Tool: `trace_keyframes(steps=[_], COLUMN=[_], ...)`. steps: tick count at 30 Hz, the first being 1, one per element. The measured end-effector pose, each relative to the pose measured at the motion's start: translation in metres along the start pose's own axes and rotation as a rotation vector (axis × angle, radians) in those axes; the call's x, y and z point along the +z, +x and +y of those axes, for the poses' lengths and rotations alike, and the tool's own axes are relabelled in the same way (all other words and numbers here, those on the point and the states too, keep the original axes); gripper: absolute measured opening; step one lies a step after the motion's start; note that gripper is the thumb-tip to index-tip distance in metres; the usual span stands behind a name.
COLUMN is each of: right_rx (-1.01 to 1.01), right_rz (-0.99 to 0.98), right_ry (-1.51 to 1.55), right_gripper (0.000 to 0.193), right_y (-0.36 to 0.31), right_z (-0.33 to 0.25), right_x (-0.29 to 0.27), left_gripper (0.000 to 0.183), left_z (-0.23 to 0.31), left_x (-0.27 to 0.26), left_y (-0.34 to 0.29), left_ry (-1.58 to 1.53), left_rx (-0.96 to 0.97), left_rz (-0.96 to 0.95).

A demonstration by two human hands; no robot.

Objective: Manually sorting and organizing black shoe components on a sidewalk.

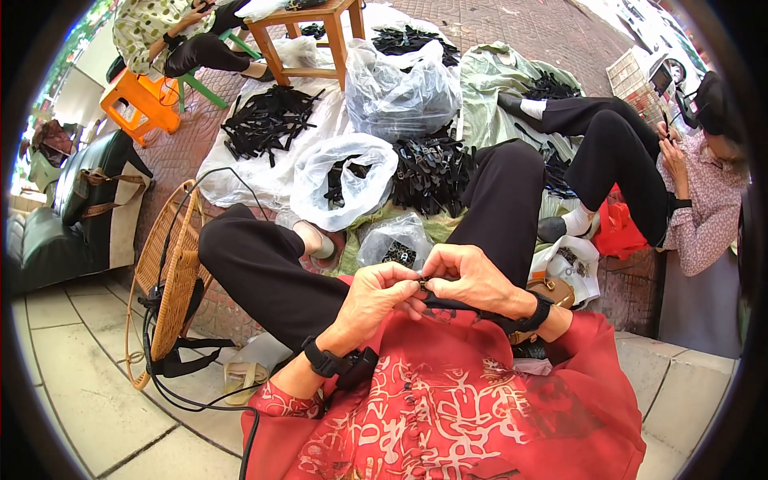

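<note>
My left hand and my right hand meet over my lap, fingertips pinched together on a small metal piece on a black strap. The strap runs from the pinch under my right hand toward my right wrist. Both wrists wear black bands. My legs in black trousers stretch forward, and a red patterned garment covers my lap.
Piles of black straps lie on white sheets and in clear plastic bags ahead. A woven basket leans at my left. A person sits at right, another at back left near a wooden stool and orange stool.
</note>
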State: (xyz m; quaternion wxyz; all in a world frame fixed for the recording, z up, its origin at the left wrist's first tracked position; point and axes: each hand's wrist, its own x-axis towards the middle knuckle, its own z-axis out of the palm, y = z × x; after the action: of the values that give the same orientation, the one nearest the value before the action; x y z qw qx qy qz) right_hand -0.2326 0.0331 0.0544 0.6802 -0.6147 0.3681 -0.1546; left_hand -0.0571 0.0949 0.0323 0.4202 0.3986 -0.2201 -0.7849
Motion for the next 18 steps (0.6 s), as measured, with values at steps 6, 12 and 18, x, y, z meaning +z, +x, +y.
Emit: trace_keyframes(steps=[6,12,18], right_rx=[0.033,0.021,-0.072], right_rz=[0.001,0.035,0.153], right_ry=[0.063,0.019,-0.091], right_gripper=[0.012,0.012,0.012], right_y=[-0.001,-0.003,-0.008], right_z=[-0.001,0.001,-0.003], right_x=[0.002,0.004,0.011], left_gripper=[0.012,0.012,0.011], left_z=[-0.001,-0.006,-0.004], left_x=[-0.001,0.005,0.003], left_y=[0.001,-0.001,0.002], left_ry=[0.054,0.249,0.193], left_rx=[0.022,0.171,0.17], left_rz=[-0.001,0.049,0.017])
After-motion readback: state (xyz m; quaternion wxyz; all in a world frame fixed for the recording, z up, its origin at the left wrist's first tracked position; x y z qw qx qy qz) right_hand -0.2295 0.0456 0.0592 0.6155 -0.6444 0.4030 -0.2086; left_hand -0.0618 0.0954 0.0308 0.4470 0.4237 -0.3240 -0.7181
